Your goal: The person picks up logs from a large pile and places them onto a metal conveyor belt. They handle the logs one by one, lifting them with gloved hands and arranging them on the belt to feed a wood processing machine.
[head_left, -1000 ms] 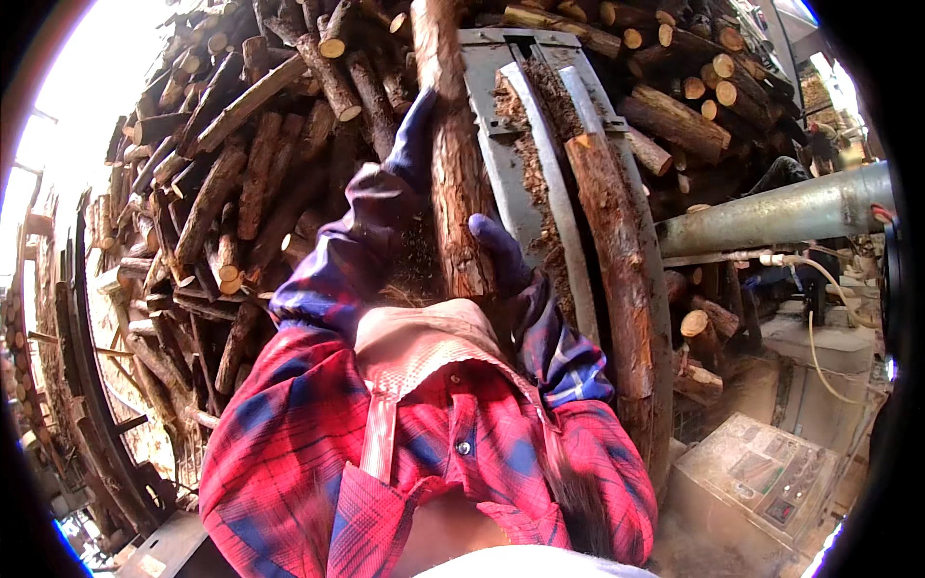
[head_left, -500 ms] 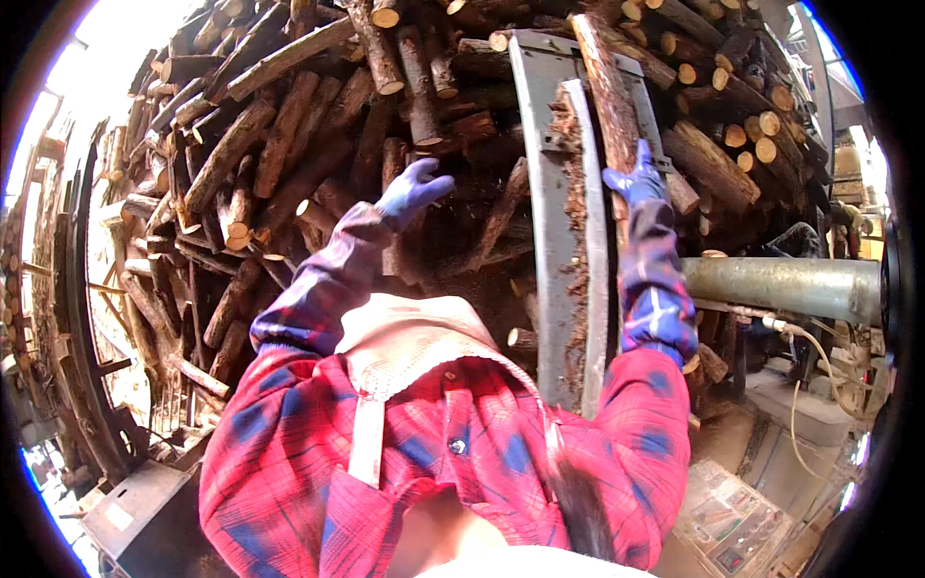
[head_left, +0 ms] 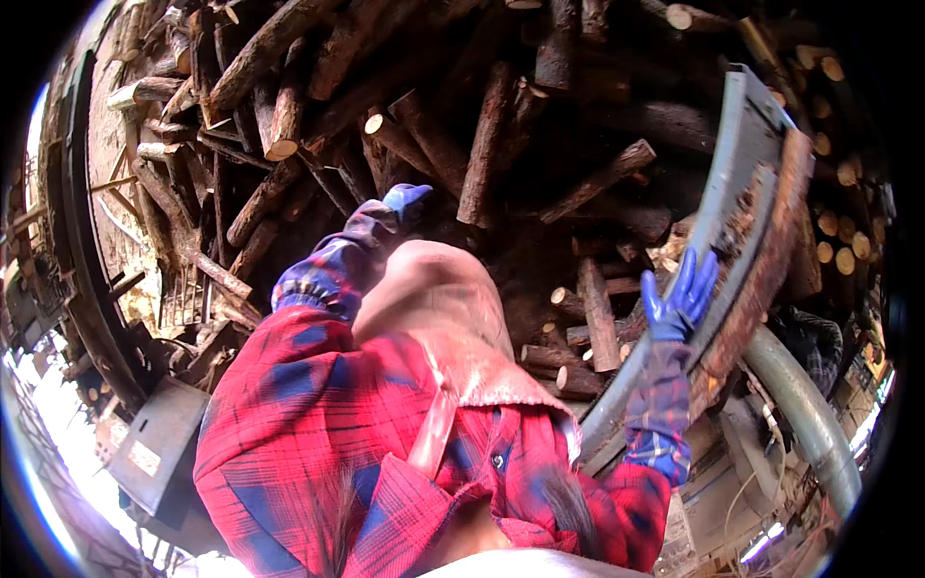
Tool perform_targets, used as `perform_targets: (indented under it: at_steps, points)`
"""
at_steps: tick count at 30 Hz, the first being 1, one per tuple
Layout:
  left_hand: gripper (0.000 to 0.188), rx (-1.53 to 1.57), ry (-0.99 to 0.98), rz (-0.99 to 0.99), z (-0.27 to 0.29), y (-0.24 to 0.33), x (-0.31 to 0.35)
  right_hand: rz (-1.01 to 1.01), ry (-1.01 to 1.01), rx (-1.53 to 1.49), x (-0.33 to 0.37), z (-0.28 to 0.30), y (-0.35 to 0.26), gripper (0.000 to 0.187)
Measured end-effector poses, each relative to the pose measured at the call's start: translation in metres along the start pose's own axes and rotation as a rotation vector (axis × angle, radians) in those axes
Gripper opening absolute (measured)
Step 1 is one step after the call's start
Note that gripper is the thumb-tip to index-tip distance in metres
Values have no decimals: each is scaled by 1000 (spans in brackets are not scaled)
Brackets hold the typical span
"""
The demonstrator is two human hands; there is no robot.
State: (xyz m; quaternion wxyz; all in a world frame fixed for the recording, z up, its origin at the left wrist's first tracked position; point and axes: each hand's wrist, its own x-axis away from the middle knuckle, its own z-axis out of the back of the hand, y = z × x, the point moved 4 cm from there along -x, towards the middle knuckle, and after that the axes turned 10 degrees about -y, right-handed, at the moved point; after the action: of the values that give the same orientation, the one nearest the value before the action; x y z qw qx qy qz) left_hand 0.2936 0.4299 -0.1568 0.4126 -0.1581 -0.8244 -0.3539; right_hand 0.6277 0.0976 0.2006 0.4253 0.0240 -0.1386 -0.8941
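Note:
My right hand (head_left: pixel 680 292), in a blue-purple glove, is spread over the left side of a grey metal trough (head_left: pixel 718 207). Whether its palm touches the metal is hard to tell. A long bark-covered log (head_left: pixel 756 279) lies along the trough's right side, apart from my fingers. Brown bark crumbs (head_left: pixel 740 217) litter the trough. My left hand (head_left: pixel 407 199), also gloved, reaches out low over the wood pile with fingers stretched and nothing visible in them. Close by are a standing log (head_left: pixel 487 144) and a pale-ended log (head_left: pixel 397 143).
Loose logs (head_left: pixel 597 313) lie heaped ahead and between me and the trough. A thick metal pipe (head_left: pixel 805 409) runs at the right, beside thin hoses. A grey metal box (head_left: pixel 159 443) stands at the lower left, near a dark upright beam (head_left: pixel 92 241).
The view has swung left, so the trough and log now appear farther right and tilted. My right hand has left the log and spread over the trough's left side. My left hand is lower over the pile.

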Motion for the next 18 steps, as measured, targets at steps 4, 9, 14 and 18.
perform_targets:
  at_steps: [4, 9, 14, 18]
  points:
    - [29, -550, -8, 22, 39, -39, -129, -50, -98, -81, -6, -5, 2, 65]
    - [62, -598, 160, 83, 4, 3, -264, 216, -182, 66, -29, -14, 0, 60]
    - [97, -612, 323, 154, -32, 66, -317, 17, -209, 11, -11, -30, 13, 58]
    - [72, -438, 43, 43, -31, 60, -328, -24, -181, 28, -7, -33, 9, 54]
